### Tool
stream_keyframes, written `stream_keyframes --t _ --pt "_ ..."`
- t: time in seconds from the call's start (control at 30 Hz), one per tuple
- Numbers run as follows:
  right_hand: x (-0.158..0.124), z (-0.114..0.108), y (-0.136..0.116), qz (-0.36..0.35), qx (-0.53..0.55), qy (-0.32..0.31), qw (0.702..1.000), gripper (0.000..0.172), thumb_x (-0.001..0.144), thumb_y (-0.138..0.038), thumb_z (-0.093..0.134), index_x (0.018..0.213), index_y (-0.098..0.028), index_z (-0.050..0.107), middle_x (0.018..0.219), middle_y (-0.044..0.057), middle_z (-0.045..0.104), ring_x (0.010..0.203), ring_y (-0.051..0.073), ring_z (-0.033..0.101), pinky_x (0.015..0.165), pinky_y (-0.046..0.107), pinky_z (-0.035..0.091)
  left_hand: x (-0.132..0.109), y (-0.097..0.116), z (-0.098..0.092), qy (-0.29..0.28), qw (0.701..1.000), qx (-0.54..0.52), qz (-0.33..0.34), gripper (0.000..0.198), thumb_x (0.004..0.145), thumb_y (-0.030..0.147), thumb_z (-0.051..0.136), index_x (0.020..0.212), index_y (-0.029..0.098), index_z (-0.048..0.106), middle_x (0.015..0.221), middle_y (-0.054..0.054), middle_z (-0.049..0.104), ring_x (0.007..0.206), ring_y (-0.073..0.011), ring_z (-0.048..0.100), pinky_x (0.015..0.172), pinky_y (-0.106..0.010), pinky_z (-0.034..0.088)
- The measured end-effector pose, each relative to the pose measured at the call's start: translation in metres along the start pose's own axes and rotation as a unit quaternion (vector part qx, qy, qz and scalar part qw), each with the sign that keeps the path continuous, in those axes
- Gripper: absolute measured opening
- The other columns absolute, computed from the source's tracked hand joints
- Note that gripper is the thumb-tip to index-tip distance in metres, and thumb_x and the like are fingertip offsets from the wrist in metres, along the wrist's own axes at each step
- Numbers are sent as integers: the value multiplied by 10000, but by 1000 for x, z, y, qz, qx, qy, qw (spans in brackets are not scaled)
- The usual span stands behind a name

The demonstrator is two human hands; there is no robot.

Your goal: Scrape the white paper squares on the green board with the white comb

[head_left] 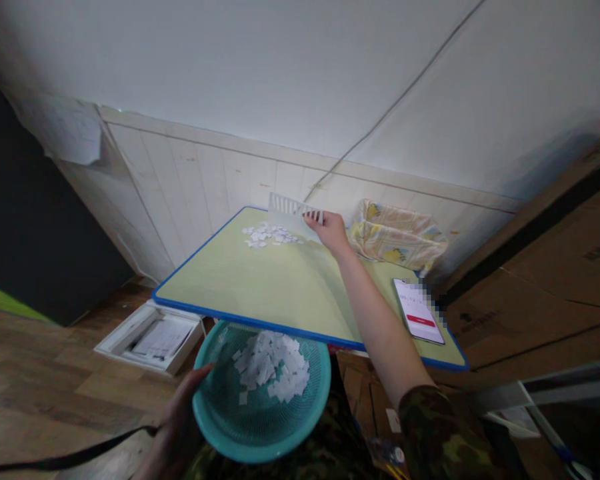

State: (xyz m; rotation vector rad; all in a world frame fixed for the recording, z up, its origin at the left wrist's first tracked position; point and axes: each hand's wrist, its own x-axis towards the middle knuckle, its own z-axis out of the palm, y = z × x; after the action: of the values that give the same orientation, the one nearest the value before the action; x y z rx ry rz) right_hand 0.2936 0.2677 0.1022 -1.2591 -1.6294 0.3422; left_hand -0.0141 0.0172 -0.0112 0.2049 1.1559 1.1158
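Note:
My left hand (180,410) is closed on the left rim of a teal plastic mesh basket (257,450), just below the table's front edge. Inside the basket lies a heap of small white paper pieces (273,363). Over the back of the table, my right hand (333,233) pinches a thin, whitish translucent sheet (289,217) with a row of slots along its upper edge. Beside and partly behind that sheet, more small white paper pieces (265,233) are spread on the light green tabletop (245,280).
A blue edge (275,328) runs round the table. Toward its right end are a phone (417,310) and a cloth-lined basket (397,237). An open white box (153,337) sits on the floor at left. Cardboard boxes (540,300) stand at right, and a cable (395,103) crosses the wall.

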Motion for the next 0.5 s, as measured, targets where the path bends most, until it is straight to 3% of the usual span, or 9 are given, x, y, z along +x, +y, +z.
stream_keyframes --t 0.13,0.27,0.4,0.5 --pt "-11 31 8 -42 -41 -32 998 336 822 -415 583 947 -156 756 715 -7 661 676 162 554 617 246 372 2 -1 -1 1 1000 5 1 166 818 105 573 792 124 736 547 -69 752 521 -254 722 594 -373 621" --pt "-20 44 11 -55 -49 -56 996 322 834 -396 576 982 -172 755 735 -8 661 671 155 547 625 246 349 1 -3 -2 -2 1000 2 20 208 829 101 573 684 122 722 523 -65 733 439 -205 670 500 -314 588" --pt "-21 41 8 -68 -69 -88 991 268 824 -373 594 921 -184 758 667 -20 619 638 145 522 610 247 310 -2 -2 -1 16 1000 -12 24 243 822 80 571 625 128 704 499 -52 718 404 -180 643 476 -283 564" --pt "-19 26 5 -69 -88 -93 989 239 796 -376 624 785 -163 732 597 -29 546 583 128 462 579 249 264 -4 -1 0 17 999 -16 23 229 821 92 575 638 138 706 507 -44 723 409 -186 649 458 -280 555"
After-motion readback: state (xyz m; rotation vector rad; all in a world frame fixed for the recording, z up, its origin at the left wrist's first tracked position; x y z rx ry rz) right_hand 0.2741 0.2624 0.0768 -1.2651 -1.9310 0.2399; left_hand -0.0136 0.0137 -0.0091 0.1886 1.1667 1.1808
